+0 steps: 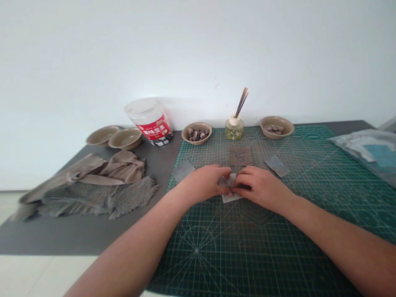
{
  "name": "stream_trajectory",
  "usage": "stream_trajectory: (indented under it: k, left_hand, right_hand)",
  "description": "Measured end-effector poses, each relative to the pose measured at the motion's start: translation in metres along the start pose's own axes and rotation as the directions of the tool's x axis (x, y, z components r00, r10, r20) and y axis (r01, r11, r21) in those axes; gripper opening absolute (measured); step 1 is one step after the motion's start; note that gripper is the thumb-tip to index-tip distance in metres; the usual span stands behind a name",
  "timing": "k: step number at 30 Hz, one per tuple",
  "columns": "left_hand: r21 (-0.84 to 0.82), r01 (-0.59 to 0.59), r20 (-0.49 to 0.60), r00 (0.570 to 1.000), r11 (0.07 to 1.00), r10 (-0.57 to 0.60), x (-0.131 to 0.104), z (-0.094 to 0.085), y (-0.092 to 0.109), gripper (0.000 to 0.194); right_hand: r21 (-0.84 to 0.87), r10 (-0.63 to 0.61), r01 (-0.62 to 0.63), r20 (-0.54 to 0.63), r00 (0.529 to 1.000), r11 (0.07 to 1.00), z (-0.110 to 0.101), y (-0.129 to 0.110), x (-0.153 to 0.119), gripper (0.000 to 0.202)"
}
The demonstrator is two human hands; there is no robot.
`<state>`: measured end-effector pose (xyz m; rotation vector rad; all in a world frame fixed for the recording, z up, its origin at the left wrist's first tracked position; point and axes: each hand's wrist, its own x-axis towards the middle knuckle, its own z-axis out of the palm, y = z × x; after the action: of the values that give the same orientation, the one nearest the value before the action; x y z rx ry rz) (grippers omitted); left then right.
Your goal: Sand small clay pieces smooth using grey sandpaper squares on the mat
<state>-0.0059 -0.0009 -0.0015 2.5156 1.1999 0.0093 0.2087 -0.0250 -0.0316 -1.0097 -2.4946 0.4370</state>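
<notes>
My left hand (210, 181) is closed, thumb and fingers pinching a small grey stone-like piece (224, 180), too blurred to name surely. Against it, my right hand (258, 185) has its fingers curled together; what they grip is hidden. Under both hands lies a pale grey square sheet (230, 199) on the green cutting mat (198, 235). Just beyond the fingers is a brown square of what looks like sandpaper (241, 156) with handwritten digits. Similar grey sheets lie to the left (183, 170) and to the right (277, 166).
At the back stand a bowl of dark stones (197, 141), a reed diffuser (234, 127) and a bowl of flat pinkish stones (276, 136). To the left are a tilted clear plastic tub (151, 123), two brown bowls (125, 144) and crumpled cloths (93, 185). A plastic bag (371, 152) lies far right.
</notes>
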Motion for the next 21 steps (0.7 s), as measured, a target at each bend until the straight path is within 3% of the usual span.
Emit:
stream_trajectory:
  k: [12, 17, 21]
  left_hand:
    - [-0.025, -0.001, 0.004, 1.0, 1.0, 0.001, 0.0, 0.0, 0.0, 0.034]
    - [-0.015, 0.022, 0.02, 1.0, 1.0, -0.022, 0.0, -0.003, 0.002, 0.036]
    - [-0.038, 0.016, 0.031, 0.999, 0.999, -0.015, 0.0, -0.003, 0.001, 0.04]
  right_hand:
    - [0.093, 0.006, -0.007, 0.003, 1.0, 0.996, -0.003, 0.001, 0.001, 0.005]
    - [0.106, -0.05, 0.048, 0.022, 0.999, 0.993, -0.006, 0.003, 0.001, 0.007]
    - [0.2, 0.103, -0.092, -0.044, 0.994, 0.975, -0.011, 0.004, 0.002, 0.011]
